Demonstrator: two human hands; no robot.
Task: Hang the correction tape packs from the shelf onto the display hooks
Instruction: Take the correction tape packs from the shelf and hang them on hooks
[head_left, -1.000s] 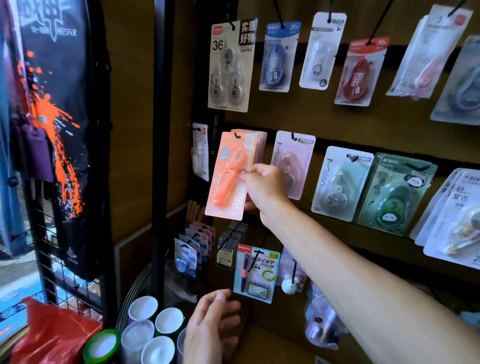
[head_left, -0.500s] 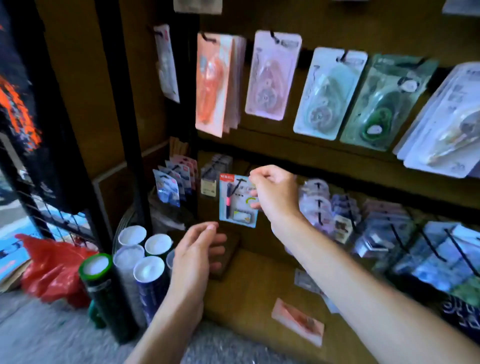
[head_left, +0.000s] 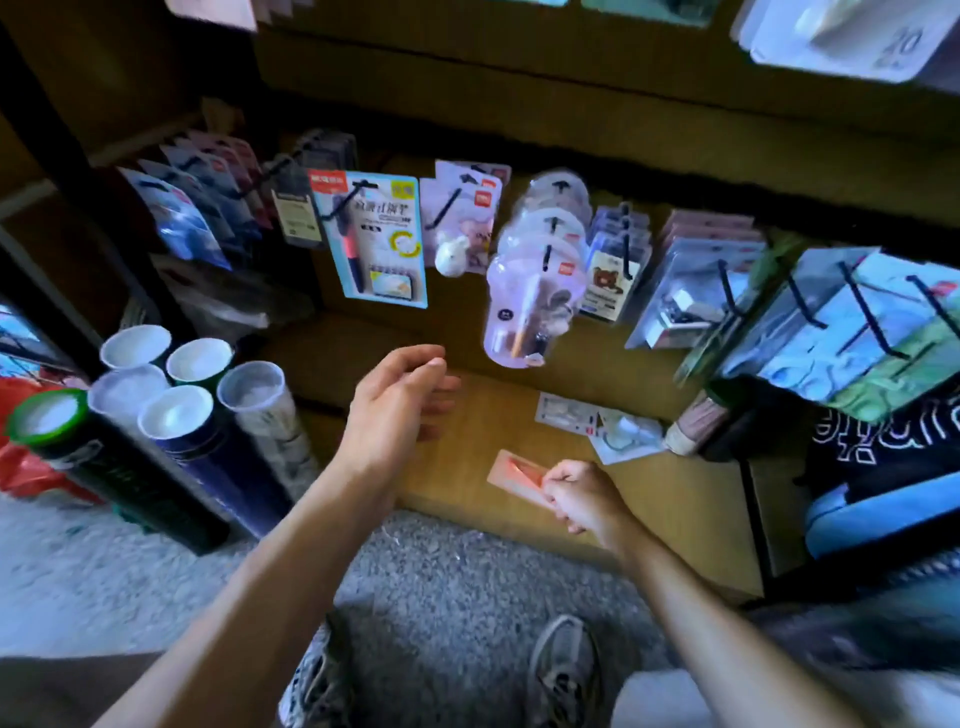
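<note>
**Low on the shelf, a flat pack to lift and hooks crowded overhead**

On the wooden shelf (head_left: 457, 467), near its front edge, lies the orange correction tape pack (head_left: 517, 475), flat on its back. The right hand (head_left: 582, 499) is on its near end, fingers curled over the edge; whether it has a true pinch or only touches the pack I cannot tell, since the frame is blurred. The left hand (head_left: 395, 410) hovers open above the shelf to the left, fingers loosely spread, holding nothing.

The biggest risk, I judge, comes from the hanging goods just above the reach: a rising hand could knock the clear cup-shaped packs (head_left: 530, 306) or the blue pen card (head_left: 376, 239) off their hooks. Next, the thin pack gives little edge to catch, so it may slide toward the lip and drop to the carpet (head_left: 457, 571). Smaller still, the white packs (head_left: 597, 423) lying farther right on the shelf could be dragged along by the wrist.

Writing is mostly blurred. A large "20" shows on the white pack (head_left: 852, 36) at upper right. The pen card bears a red brand tab and Chinese characters I cannot make out. White lettering on a dark bag (head_left: 883, 441) at far right is unreadable.
</note>
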